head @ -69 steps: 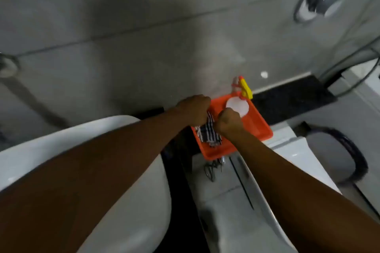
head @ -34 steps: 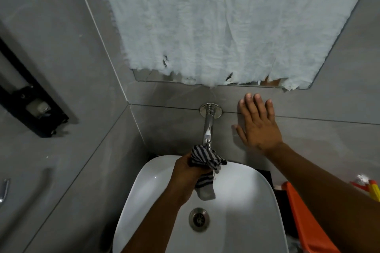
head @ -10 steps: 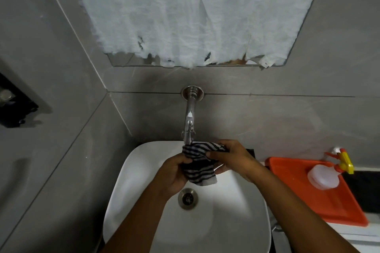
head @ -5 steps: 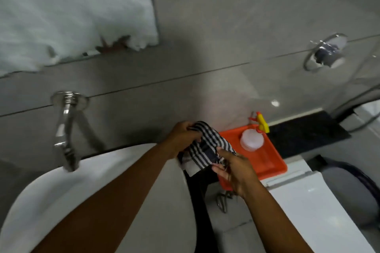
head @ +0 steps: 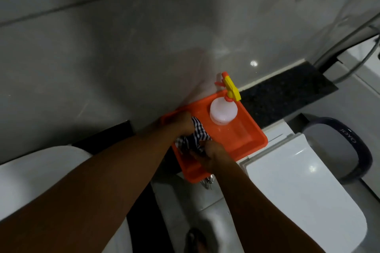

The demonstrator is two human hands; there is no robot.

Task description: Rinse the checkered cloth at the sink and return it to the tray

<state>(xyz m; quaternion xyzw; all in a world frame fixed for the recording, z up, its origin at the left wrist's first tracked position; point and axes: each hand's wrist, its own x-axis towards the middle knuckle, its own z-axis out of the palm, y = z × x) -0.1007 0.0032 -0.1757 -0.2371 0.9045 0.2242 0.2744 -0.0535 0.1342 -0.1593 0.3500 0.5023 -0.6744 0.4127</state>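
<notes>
Checkered cloth (head: 198,136) is at the orange tray (head: 244,139) now, bunched up over its left half, w/ both hands on it. The white sink (head: 30,181) is off to the left, so the rinsing looks done. The tray sits by the wall on a ledge, next to the white toilet lid (head: 304,197). A spray bottle (head: 223,111) stands at the tray's back, so the cloth goes in the free part in front. Left hand (head: 183,123) grips the cloth's far end, right hand (head: 213,156) pinches the near end, prob. to lay it down flat. Can't tell if it touches the tray floor yet.
</notes>
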